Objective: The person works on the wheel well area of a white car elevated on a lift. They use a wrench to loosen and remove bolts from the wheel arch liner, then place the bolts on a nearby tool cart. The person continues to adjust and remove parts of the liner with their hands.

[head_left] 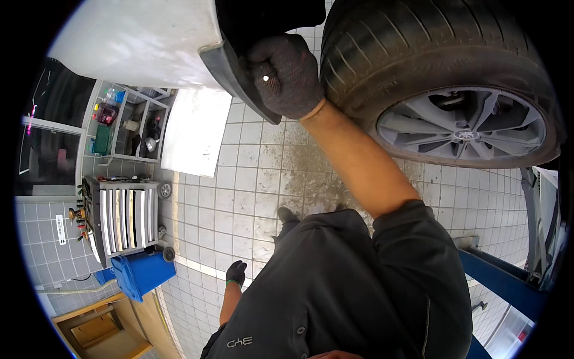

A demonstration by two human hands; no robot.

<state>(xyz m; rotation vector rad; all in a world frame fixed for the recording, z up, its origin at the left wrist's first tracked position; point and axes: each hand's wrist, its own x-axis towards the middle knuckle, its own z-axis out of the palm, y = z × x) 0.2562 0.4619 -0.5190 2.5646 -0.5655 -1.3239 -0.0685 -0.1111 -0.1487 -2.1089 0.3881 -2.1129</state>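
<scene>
R hand (284, 78), gloved, fingers curled in at edge of dark flap (238, 82), near tyre (412, 66) w/ grey alloy rim (465, 134); can't tell what, if anything, it grips. L hand (237, 272) hangs over tiled floor (239, 200); openness & contents unclear.

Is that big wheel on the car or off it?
On, it appears: the alloy wheel stands beside the car's dark wheel-arch liner, and what look like brake parts show behind it.

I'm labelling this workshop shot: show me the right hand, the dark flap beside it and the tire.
Right hand (289, 78), head view: its gloved back.
Dark flap (235, 79), head view: its outer face.
Tire (402, 76), head view: its sidewall.
</scene>
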